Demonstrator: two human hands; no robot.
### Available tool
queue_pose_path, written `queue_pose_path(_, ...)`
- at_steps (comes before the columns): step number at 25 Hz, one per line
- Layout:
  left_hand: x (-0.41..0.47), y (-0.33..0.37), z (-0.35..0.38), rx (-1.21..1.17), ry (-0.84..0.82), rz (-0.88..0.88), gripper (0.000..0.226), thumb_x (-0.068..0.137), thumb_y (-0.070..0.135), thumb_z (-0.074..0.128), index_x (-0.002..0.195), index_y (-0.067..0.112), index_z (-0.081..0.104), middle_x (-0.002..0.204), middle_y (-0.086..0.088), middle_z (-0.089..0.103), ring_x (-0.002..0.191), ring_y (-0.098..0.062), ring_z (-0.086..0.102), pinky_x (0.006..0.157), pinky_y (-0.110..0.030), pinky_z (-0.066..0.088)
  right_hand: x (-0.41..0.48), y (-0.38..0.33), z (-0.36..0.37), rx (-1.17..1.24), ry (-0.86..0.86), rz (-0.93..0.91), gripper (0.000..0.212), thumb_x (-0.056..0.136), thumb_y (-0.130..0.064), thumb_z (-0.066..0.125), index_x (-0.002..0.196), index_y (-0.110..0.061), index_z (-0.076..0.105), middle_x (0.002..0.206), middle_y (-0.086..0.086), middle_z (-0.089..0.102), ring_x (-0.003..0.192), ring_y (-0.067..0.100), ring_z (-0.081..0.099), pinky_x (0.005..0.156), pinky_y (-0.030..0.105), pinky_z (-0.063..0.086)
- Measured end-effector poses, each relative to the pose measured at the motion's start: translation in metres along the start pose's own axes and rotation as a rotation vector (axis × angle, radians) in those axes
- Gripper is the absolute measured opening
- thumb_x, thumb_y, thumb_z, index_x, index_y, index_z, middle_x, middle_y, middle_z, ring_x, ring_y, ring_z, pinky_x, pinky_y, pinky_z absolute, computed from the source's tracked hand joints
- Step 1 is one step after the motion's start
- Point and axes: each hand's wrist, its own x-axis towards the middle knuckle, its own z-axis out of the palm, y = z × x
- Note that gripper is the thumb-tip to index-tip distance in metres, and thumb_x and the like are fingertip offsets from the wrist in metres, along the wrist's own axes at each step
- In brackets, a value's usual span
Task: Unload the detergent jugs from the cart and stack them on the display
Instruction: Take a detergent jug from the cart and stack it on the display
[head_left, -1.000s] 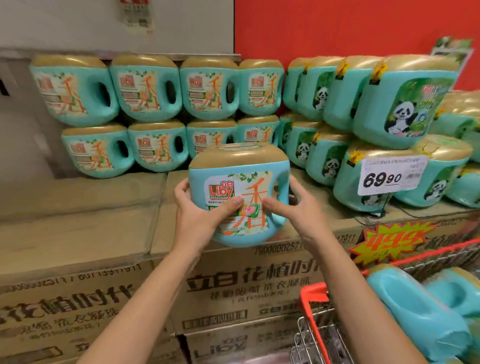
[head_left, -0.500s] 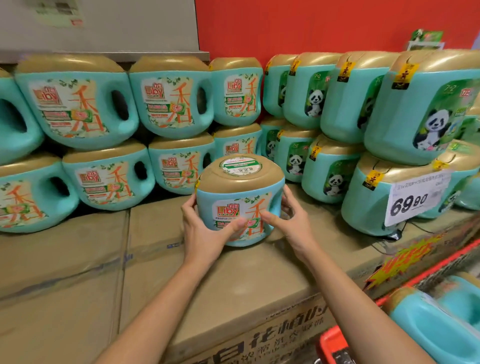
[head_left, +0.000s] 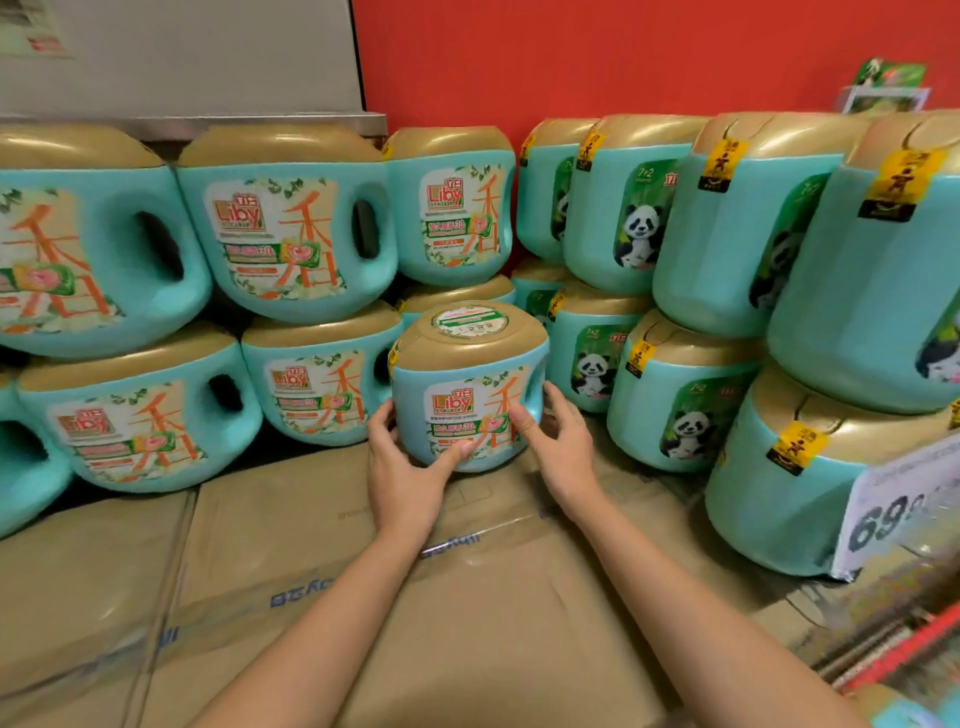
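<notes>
One jug (head_left: 467, 384) in play: upright, gold cap up, Liby label facing the camera. Sits on the display, low at the front, in the gap between the Liby jugs (head_left: 291, 228) on the left and the panda jugs (head_left: 623, 208) on the right. Base down at the top of the cardboard boxes (head_left: 467, 597); full contact hard to confirm. Just beside the neighbours on both sides, touching or not: cannot tell.

Clamped from both sides. Left hand (head_left: 402, 467) curled round the lower left, thumb across the label. Right hand (head_left: 558, 441) curled round the right side next to the handle hole, thumb on the label front.

Around it:
- Liby jugs stacked two tiers, handle holes to the right.
- Panda jugs stacked two tiers, yellow tags on the gold caps.
- Price tag (head_left: 904, 514) against the front-right panda jug, "69" readable, rest cut off and blurred.
- Red wall (head_left: 623, 62) behind the panda side, grey panel (head_left: 182, 52) behind the Liby side.
- Cart (head_left: 914, 649) at bottom right, only a blurred red rim in view.
</notes>
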Motion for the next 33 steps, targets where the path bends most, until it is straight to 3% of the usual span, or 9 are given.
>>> queue_pose_path(6,0.013,0.000,0.024,0.005,0.058,-0.014,0.098,0.053,0.035,0.093,0.135,0.027,0.039,0.133,0.001,0.054,0.122,-0.014,0.053,0.098,-0.044,0.051,0.025,0.007,0.007,-0.015,0.042,0.118,0.070,0.083,-0.058,0.061,0.136,-0.013,0.052,0.126,0.007,0.060,0.098,0.010,0.052,0.089,0.025,0.040)
queue_pose_path(13,0.008,0.000,0.021,0.038,0.031,-0.040,0.094,0.065,0.028,0.089,0.143,0.022,0.037,0.142,0.001,0.047,0.126,-0.014,0.049,0.101,-0.037,0.047,0.014,0.003,0.004,-0.029,0.053,0.105,0.057,0.088,-0.044,0.065,0.133,-0.012,0.052,0.121,0.004,0.059,0.103,0.012,0.057,0.093,0.026,0.045)
queue_pose_path(16,-0.011,0.004,0.008,-0.032,0.107,-0.113,0.061,0.082,0.003,0.072,0.135,0.011,0.045,0.138,-0.009,0.050,0.111,-0.013,0.058,0.083,-0.012,0.046,-0.017,-0.003,-0.007,-0.122,0.057,0.081,0.044,0.091,-0.023,0.065,0.130,-0.007,0.053,0.121,0.004,0.055,0.100,0.013,0.056,0.088,0.019,0.042)
queue_pose_path(18,-0.037,0.016,-0.004,-0.079,0.084,-0.129,0.035,0.088,-0.004,0.061,0.117,0.014,0.055,0.115,-0.005,0.063,0.088,0.002,0.061,0.075,-0.006,0.047,-0.053,-0.010,-0.022,-0.117,0.098,0.070,0.030,0.090,-0.011,0.062,0.120,-0.007,0.061,0.116,0.008,0.063,0.090,0.012,0.057,0.086,0.018,0.044)
queue_pose_path(20,-0.065,0.034,-0.015,-0.150,-0.038,-0.113,0.027,0.089,-0.005,0.056,0.106,0.016,0.059,0.098,0.002,0.066,0.079,0.007,0.060,0.083,-0.016,0.049,-0.101,-0.018,-0.044,-0.091,0.133,0.018,0.021,0.090,-0.003,0.060,0.106,-0.014,0.067,0.107,0.007,0.068,0.085,0.010,0.059,0.083,0.015,0.046)
queue_pose_path(25,-0.149,0.085,-0.025,-0.362,-0.420,-0.058,0.024,0.092,-0.001,0.058,0.098,0.022,0.063,0.093,0.002,0.068,0.078,0.006,0.062,0.071,-0.010,0.050,-0.243,-0.020,-0.107,-0.026,0.472,-0.037,0.024,0.089,-0.003,0.061,0.098,-0.024,0.068,0.094,-0.008,0.070,0.088,0.002,0.064,0.079,0.012,0.047)
queue_pose_path(27,-0.189,0.093,-0.016,-0.401,-0.583,-0.054,0.026,0.090,-0.002,0.059,0.096,0.022,0.063,0.091,-0.001,0.068,0.076,0.004,0.061,0.071,-0.008,0.049,-0.284,-0.010,-0.136,-0.044,0.611,-0.006,0.020,0.089,-0.004,0.062,0.096,-0.022,0.069,0.092,-0.009,0.071,0.086,0.000,0.063,0.078,0.012,0.047)
queue_pose_path(30,-0.239,0.091,0.017,-0.395,-0.809,-0.096,0.025,0.091,-0.005,0.057,0.096,0.018,0.061,0.091,-0.006,0.065,0.075,0.000,0.061,0.070,-0.007,0.047,-0.321,0.008,-0.186,-0.034,0.771,0.102,0.026,0.090,0.002,0.062,0.092,-0.024,0.066,0.087,-0.006,0.068,0.081,0.011,0.062,0.079,0.029,0.051)
queue_pose_path(33,-0.278,0.073,0.068,-0.306,-0.993,-0.190,0.025,0.091,-0.004,0.057,0.097,0.021,0.059,0.095,-0.008,0.064,0.084,-0.013,0.059,0.071,-0.009,0.045,-0.338,0.034,-0.243,-0.142,0.855,0.206,0.030,0.087,0.000,0.065,0.095,-0.028,0.061,0.090,0.001,0.064,0.078,0.009,0.057,0.077,0.023,0.047)
